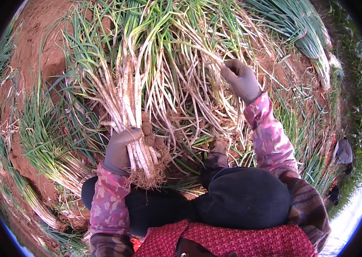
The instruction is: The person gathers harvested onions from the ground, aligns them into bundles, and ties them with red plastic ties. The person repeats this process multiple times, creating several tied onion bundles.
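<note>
My gloved left hand (128,144) is closed round a bunch of green onions (133,93) just above their brown roots, which hang over my dark trouser leg. The white stalks point away from me, and their green leaves run into the heap beyond. At the right of the heap, my gloved right hand (237,78) pinches a green onion stalk (205,51) between thumb and fingers. Between my hands lies a loose heap of green onions (174,90) on the soil, roots towards me.
Tied bundles of green onions (312,45) lie at the upper right. More bundles (68,170) rest at the left beside my knee, over reddish soil (39,48). A grey cloth-like item (343,151) lies at the far right near green plants (360,112).
</note>
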### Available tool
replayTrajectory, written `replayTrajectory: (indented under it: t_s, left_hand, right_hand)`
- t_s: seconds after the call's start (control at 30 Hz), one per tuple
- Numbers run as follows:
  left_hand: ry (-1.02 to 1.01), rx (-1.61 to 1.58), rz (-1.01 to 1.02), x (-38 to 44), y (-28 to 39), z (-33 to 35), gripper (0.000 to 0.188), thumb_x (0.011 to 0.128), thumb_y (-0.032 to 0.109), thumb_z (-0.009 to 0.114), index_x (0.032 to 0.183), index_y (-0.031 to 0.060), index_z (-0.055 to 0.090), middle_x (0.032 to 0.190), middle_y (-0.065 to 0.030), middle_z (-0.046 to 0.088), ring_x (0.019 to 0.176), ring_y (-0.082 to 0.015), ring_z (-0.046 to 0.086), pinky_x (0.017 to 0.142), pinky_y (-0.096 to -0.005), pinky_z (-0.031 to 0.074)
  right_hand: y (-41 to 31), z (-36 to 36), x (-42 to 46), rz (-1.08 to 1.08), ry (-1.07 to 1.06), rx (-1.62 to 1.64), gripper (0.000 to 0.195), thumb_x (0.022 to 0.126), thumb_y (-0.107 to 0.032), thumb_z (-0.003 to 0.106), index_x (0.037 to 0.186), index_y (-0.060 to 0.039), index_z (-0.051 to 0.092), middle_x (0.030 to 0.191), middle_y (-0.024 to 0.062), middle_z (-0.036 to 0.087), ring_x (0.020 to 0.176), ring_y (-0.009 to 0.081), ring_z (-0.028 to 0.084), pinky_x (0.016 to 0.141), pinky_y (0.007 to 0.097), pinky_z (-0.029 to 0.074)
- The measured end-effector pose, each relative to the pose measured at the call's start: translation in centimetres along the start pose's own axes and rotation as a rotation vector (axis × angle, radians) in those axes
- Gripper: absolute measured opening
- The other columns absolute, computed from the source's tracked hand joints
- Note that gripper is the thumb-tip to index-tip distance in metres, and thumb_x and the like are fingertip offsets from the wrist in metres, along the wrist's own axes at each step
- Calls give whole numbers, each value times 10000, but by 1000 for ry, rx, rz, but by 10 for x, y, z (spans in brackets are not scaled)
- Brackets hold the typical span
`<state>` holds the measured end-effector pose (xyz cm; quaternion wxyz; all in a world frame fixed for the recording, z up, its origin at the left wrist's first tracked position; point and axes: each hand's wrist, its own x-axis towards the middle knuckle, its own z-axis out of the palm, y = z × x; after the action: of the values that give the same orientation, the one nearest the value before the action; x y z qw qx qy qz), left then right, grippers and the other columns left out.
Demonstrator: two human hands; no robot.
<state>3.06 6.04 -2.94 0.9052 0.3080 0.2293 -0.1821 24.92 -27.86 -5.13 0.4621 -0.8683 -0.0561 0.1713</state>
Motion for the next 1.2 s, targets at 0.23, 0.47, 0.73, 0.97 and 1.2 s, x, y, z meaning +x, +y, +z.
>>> replayTrajectory:
  t_s: [0.23,0.47,0.73,0.97,1.2]
  left_hand:
    - [125,-4,-69,-2,-7,18,533,873,164,714,1368,8,593,1137,-121,720,898,-268,728,903,-549,582]
    - [-4,3,-174,9,-59,17,530,885,36,702,1391,-75,593,1309,-152,687,1179,-237,674,1045,-360,533]
    - [45,-12,-258,-1,-66,30,271,955,31,659,1201,-81,674,1000,-137,736,901,-239,740,845,-383,600]
    - [61,-203,-284,-25,-48,46,343,898,31,683,1232,-48,661,1021,-177,717,971,-375,735,886,-505,606]
    - [-240,-541,190,-155,48,-16,666,943,203,633,1545,38,400,965,-74,659,806,-231,609,805,-430,521]
  right_hand:
    - [-47,32,20,85,85,799,371,955,-86,765,1283,59,669,1044,79,757,889,125,703,804,246,555]
    - [-89,104,29,-49,326,771,331,945,-164,777,1185,53,707,945,36,707,791,64,597,701,229,486]
    - [-80,128,51,-54,425,718,296,949,-137,751,1179,39,690,921,14,679,771,74,592,699,226,485]
    - [-72,128,43,-64,401,712,328,980,-199,746,1194,41,680,838,-14,636,716,61,540,645,238,460]
    - [1,137,-106,-42,-254,276,211,1047,-124,656,1229,-20,670,868,26,695,755,91,640,707,276,526]
